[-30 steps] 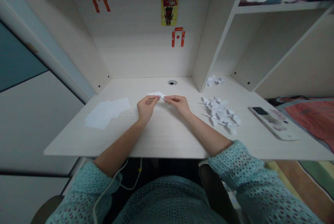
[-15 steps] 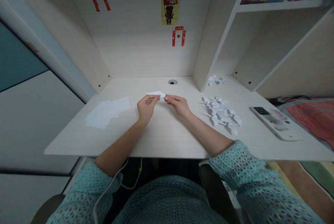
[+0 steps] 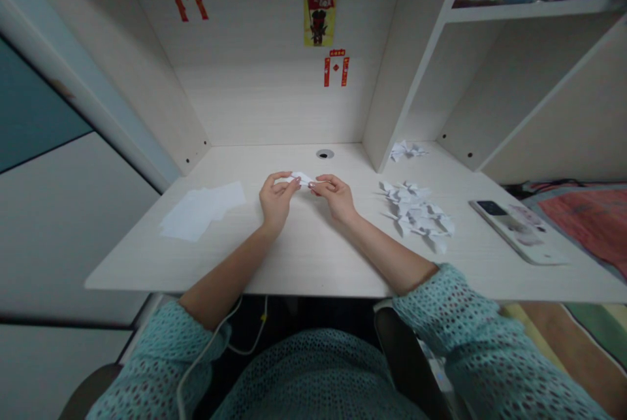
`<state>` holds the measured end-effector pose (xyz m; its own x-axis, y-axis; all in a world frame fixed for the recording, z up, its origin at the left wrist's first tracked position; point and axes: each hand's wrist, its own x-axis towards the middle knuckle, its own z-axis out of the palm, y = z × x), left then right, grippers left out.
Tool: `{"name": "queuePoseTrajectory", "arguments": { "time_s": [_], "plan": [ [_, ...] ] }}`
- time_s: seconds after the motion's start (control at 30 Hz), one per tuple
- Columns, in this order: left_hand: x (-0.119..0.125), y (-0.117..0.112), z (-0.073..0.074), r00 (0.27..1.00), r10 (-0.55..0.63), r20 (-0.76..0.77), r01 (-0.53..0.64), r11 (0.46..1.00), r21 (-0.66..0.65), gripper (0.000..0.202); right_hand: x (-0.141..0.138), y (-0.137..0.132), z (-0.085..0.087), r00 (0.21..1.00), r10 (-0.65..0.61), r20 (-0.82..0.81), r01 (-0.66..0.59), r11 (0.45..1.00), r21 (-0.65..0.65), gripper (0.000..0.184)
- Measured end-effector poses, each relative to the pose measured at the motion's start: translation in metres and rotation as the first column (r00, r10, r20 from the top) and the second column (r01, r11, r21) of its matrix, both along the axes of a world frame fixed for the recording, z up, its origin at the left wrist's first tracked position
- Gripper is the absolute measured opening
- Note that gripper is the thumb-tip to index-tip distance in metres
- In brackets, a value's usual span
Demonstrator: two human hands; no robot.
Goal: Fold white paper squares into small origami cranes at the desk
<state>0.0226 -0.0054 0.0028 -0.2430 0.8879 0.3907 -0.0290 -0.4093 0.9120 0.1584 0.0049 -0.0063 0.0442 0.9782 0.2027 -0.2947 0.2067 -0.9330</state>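
A small folded piece of white paper [image 3: 302, 178] is pinched between both my hands just above the middle of the pale wooden desk [image 3: 313, 257]. My left hand [image 3: 275, 198] grips its left end with fingertips closed. My right hand [image 3: 334, 194] pinches its right end. Most of the paper is hidden by my fingers.
A stack of flat white sheets [image 3: 202, 210] lies at the left. A heap of folded white paper figures [image 3: 417, 212] sits at the right, a smaller cluster [image 3: 404, 149] further back. A phone [image 3: 518, 230] lies at the far right. A cable hole [image 3: 324, 154] is behind my hands.
My hands have drawn closer together and the paper between them looks smaller and more folded. The left fingers have curled over it.
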Motion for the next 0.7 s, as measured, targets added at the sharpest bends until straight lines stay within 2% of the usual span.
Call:
{"name": "queuePoseTrajectory", "arguments": {
  "time_s": [0.1, 0.27, 0.4, 0.53, 0.7],
  "plan": [
    [0.000, -0.001, 0.001, 1.000, 0.012, -0.005, -0.012, 1.000, -0.007, 0.038, 0.001, 0.003, -0.003, 1.000, 0.008, 0.026, -0.009, 1.000, 0.002, 0.040],
    [-0.001, -0.004, 0.003, 0.996, 0.011, -0.091, -0.008, 0.999, 0.032, 0.032, 0.002, 0.002, -0.002, 0.997, 0.064, 0.043, -0.066, 0.996, 0.066, 0.046],
    [0.000, -0.007, 0.004, 0.986, 0.009, -0.164, 0.001, 0.998, 0.063, 0.029, -0.002, -0.002, 0.000, 0.990, 0.131, 0.045, -0.133, 0.990, 0.041, 0.051],
    [0.002, -0.011, 0.005, 0.972, -0.001, -0.236, 0.023, 0.996, 0.090, 0.026, -0.005, -0.004, -0.002, 0.992, 0.119, 0.031, -0.120, 0.993, 0.018, 0.053],
    [0.004, -0.009, 0.003, 0.982, -0.078, -0.174, 0.092, 0.993, 0.069, 0.027, -0.003, -0.001, -0.004, 0.986, 0.166, -0.005, -0.166, 0.986, 0.003, 0.045]
  ]
}}
